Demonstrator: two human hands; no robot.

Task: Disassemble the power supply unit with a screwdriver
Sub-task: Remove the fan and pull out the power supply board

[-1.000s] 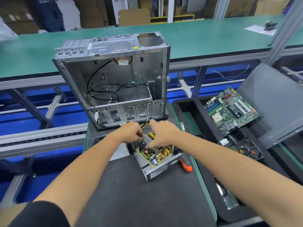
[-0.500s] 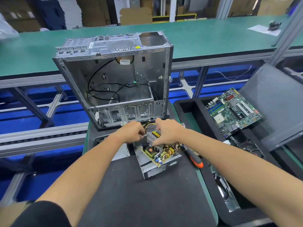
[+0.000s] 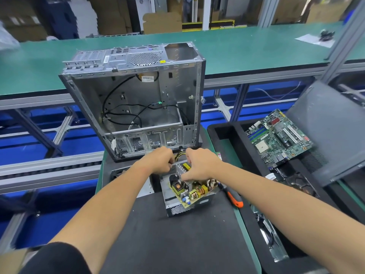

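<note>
The power supply unit's grey metal housing (image 3: pixel 178 207) sits open on the black mat (image 3: pixel 167 240). Its yellow circuit board (image 3: pixel 194 191), with coils and capacitors, is tilted up out of the housing. My right hand (image 3: pixel 199 165) grips the board's silver heatsink from above. My left hand (image 3: pixel 160 162) curls round the housing's far edge, beside the yellow and black wires (image 3: pixel 180 155). The orange-and-black screwdriver (image 3: pixel 233 198) lies loose on the mat to the right of the unit.
An empty silver computer case (image 3: pixel 134 99) stands upright just behind the unit. A black tray (image 3: pixel 223 131) at the right holds a green motherboard (image 3: pixel 276 135), a grey side panel (image 3: pixel 333 135) and other parts. A green conveyor (image 3: pixel 237 50) runs across the back.
The circuit board has lifted and tilted up out of the housing. The screwdriver has rolled a little to the right. Both hands keep their grip.
</note>
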